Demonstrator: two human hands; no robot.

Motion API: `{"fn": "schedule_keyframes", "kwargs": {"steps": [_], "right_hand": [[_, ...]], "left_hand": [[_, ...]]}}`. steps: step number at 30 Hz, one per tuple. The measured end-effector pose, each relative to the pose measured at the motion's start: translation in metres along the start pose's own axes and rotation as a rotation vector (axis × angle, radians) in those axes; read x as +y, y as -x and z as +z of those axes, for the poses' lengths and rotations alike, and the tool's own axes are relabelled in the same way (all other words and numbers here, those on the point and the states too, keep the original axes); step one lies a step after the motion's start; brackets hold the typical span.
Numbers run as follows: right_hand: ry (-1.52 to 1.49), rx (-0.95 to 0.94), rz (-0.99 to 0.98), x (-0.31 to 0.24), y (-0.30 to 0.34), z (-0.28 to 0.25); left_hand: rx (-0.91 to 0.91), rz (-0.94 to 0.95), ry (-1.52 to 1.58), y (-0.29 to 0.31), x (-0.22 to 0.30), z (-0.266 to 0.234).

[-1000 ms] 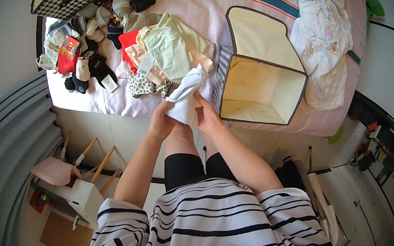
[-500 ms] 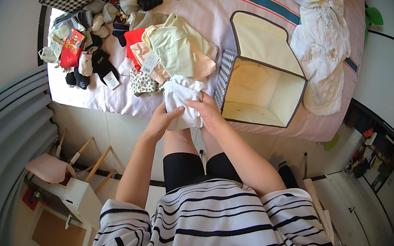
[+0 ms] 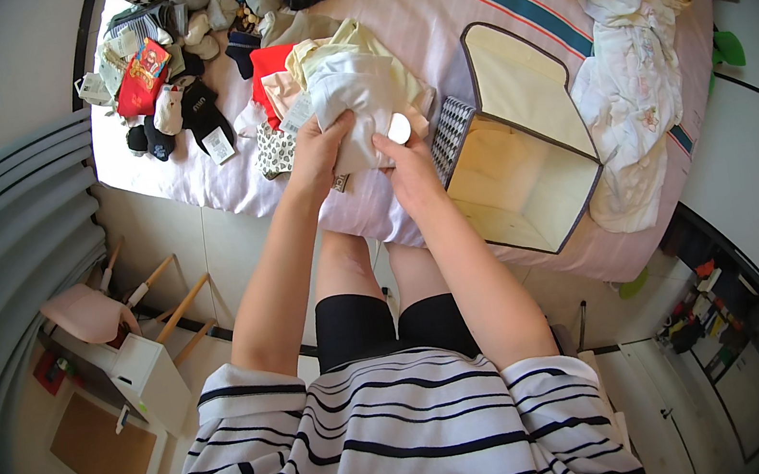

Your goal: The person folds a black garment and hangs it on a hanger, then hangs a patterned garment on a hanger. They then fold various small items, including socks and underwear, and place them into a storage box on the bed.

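Both hands hold a white cloth garment above the bed's near edge. My left hand pinches its left side, thumb on top. My right hand grips its lower right corner; a small bright white rounded patch shows by the thumb, and I cannot tell what it is. Behind and under the garment lies a pile of folded clothes: a pale yellow piece, a red piece and a leopard-print piece with a paper tag. The garment partly covers this pile.
Right of the pile stands a cream-lined fabric storage box, its lid folded back. Socks and small items are heaped at the far left. Crumpled white bedding lies along the right side. A pink chair stands on the floor at left.
My hands have moved up and forward with the white garment, from over my knees to over the clothes pile. The white rounded patch by my right thumb now shows.
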State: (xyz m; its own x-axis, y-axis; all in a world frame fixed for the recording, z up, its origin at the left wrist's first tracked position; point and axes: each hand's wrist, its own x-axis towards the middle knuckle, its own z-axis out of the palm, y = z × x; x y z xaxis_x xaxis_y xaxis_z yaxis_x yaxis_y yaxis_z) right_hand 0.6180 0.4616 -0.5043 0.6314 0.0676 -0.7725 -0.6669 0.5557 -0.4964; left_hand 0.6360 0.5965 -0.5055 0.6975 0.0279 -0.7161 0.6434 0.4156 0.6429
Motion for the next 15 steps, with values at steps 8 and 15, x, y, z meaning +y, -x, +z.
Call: {"fn": "schedule_keyframes", "kwargs": {"steps": [8, 15], "right_hand": [[0.506, 0.273, -0.170, 0.025, -0.046, -0.006], [0.439, 0.181, 0.064, 0.014, -0.039, 0.005]], "left_hand": [[0.345, 0.333, -0.174, -0.032, -0.049, -0.012], [0.426, 0.335, -0.324, -0.025, -0.051, -0.006]]}}
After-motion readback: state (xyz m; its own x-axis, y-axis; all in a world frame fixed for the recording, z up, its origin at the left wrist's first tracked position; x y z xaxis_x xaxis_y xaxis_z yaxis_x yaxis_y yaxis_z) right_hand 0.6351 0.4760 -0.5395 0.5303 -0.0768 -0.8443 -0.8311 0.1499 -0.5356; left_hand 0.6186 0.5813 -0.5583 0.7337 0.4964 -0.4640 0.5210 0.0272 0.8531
